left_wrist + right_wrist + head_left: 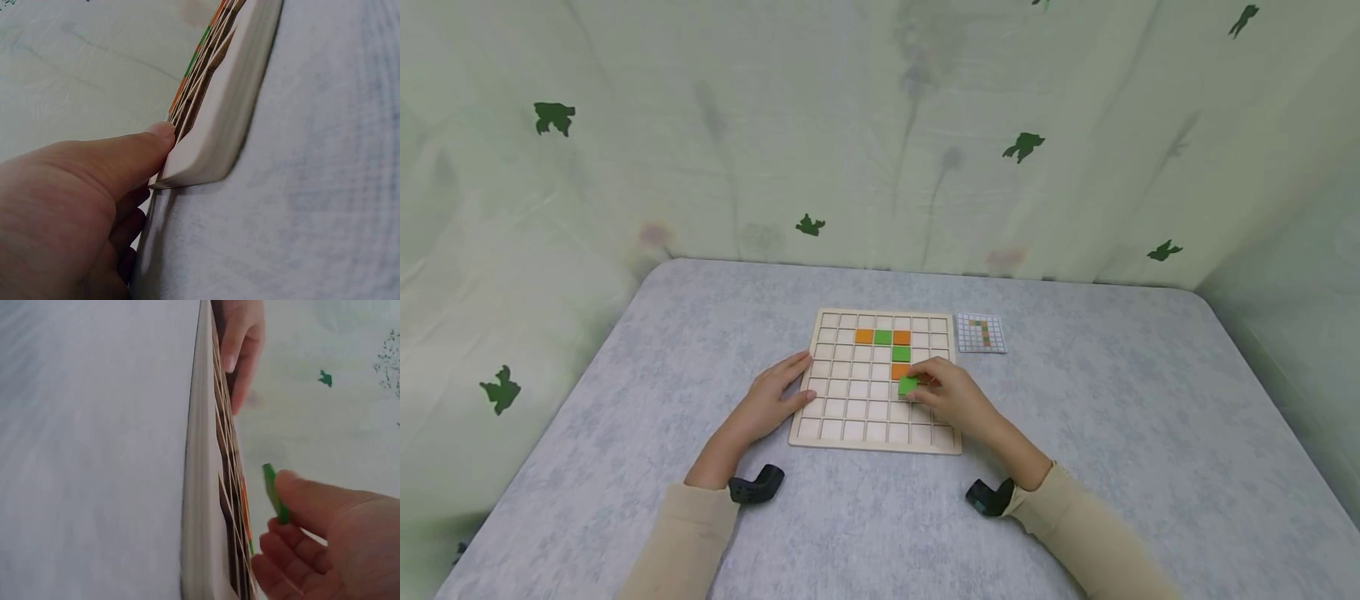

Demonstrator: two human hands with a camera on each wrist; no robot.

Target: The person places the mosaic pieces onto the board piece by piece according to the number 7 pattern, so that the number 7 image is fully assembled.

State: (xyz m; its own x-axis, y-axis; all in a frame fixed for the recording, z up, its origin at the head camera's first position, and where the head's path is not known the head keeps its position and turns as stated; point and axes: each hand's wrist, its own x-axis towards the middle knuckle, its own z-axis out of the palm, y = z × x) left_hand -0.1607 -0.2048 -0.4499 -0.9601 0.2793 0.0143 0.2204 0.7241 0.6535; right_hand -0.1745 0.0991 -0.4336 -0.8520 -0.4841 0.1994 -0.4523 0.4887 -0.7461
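Seen from above, our left hand (771, 400) lies flat with fingers straight against the left edge of the wooden grid board (842, 408), holding nothing; our left-wrist view shows the thumb (134, 156) pressed to the board's rounded corner (206, 156), which sits on the grey table cover (625, 367).

Just right of that hand, between our two hands, the board's shallow square cells hold a short run of tiles: an orange tile (864, 337), a green one (883, 337) and another orange (902, 337) in a row beyond our fingers, then a green tile (901, 353) and an orange tile (899, 370) stepping down toward our right hand.

Our right hand (951, 396) is curled over the board's right half, thumb and fingertips pinching a green square tile (908, 386) directly below that orange one. In our right-wrist view the tile (275, 492) stands tilted on edge, clear of the board's surface, gripped at its lower end by the thumb (312, 500).

Beyond our right hand, just off the board's far right corner, a small pattern card (981, 332) lies flat on the cover, printed with a grid and a few coloured squares. A pale green curtain (880, 133) with dark green animal shapes hangs behind the table.
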